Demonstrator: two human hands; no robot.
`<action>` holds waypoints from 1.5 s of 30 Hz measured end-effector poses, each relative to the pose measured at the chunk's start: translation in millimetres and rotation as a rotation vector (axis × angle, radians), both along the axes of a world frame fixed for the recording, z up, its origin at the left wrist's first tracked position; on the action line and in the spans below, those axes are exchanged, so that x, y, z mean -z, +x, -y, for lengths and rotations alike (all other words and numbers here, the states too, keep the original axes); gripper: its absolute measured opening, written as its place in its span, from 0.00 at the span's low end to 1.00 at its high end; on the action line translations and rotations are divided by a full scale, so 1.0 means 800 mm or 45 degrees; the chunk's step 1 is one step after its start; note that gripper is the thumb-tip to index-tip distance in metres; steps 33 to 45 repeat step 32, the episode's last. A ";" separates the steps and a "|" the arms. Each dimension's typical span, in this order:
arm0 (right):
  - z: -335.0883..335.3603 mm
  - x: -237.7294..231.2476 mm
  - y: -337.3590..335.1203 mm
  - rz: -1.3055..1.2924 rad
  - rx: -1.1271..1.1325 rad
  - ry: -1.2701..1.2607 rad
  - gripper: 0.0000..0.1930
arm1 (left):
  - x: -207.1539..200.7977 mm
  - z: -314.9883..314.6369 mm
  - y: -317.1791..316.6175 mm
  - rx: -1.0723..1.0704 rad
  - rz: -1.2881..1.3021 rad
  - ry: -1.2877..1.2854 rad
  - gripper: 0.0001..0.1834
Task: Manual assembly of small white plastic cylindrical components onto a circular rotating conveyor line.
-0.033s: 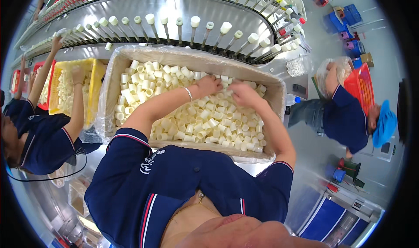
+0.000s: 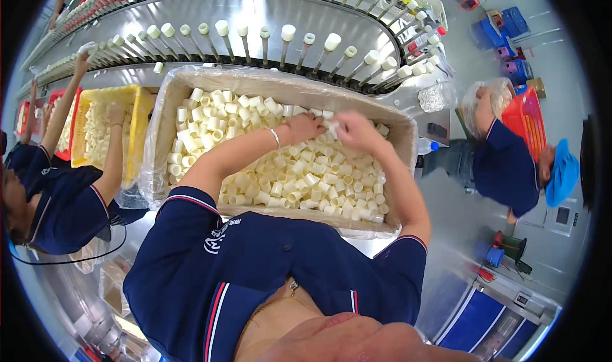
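A large box lined with clear plastic (image 2: 167, 101) sits before me, filled with short cream-white plastic tubes (image 2: 306, 183). Near its far wall, my left hand (image 2: 306, 127), with a bracelet at the wrist, rests on the tubes. Its fingers are bent and closed, and what they grip, if anything, is hidden. Just to its right, my right hand (image 2: 358, 134) is raised slightly above the pile and smeared by motion. Thumb and fingers are pinched together, with a white tube (image 2: 333, 129) at their tips.
Behind the box runs a curved row of upright rods (image 2: 280, 50) carrying white tubes, around a steel table (image 2: 268, 14). A co-worker at left reaches into a yellow basket (image 2: 80, 132). At right, another person in a blue hat (image 2: 564, 174) holds a red crate (image 2: 526, 116).
My right hand has lifted slightly, and a white tube now shows at its fingertips. My left hand has barely moved. The rods have shifted slightly right, and so has the person at right.
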State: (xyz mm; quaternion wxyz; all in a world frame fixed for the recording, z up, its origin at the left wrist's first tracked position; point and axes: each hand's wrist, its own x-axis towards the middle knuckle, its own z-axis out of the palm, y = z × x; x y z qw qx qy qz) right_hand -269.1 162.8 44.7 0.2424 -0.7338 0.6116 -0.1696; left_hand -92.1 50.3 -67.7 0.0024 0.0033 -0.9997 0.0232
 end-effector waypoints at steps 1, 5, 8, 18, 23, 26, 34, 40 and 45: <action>0.020 -0.034 0.012 0.285 0.146 0.016 0.14 | 0.007 0.002 0.005 0.028 0.042 0.096 0.16; 0.090 -0.094 0.013 0.260 0.260 -0.420 0.12 | -0.003 0.012 0.009 0.107 -0.075 0.352 0.19; 0.144 -0.094 -0.017 0.066 0.311 -0.627 0.12 | -0.023 0.009 0.022 0.059 -0.133 0.482 0.22; 0.161 -0.091 -0.050 -0.577 0.549 -0.214 0.14 | -0.191 0.068 0.091 -0.319 -0.519 1.750 0.21; 0.103 -0.075 -0.023 -0.536 0.526 -0.834 0.10 | -0.216 0.107 0.106 -0.404 -0.746 1.583 0.20; 0.041 -0.013 -0.012 -0.451 0.017 -0.922 0.18 | -0.232 0.128 0.114 -0.548 -0.822 1.255 0.20; -0.003 0.002 0.026 -0.780 0.036 -0.817 0.25 | -0.265 0.183 0.115 -0.758 -0.555 0.636 0.26; -0.003 0.002 0.026 -0.780 0.036 -0.817 0.25 | -0.265 0.183 0.115 -0.758 -0.555 0.636 0.26; -0.003 0.002 0.026 -0.780 0.036 -0.817 0.25 | -0.265 0.183 0.115 -0.758 -0.555 0.636 0.26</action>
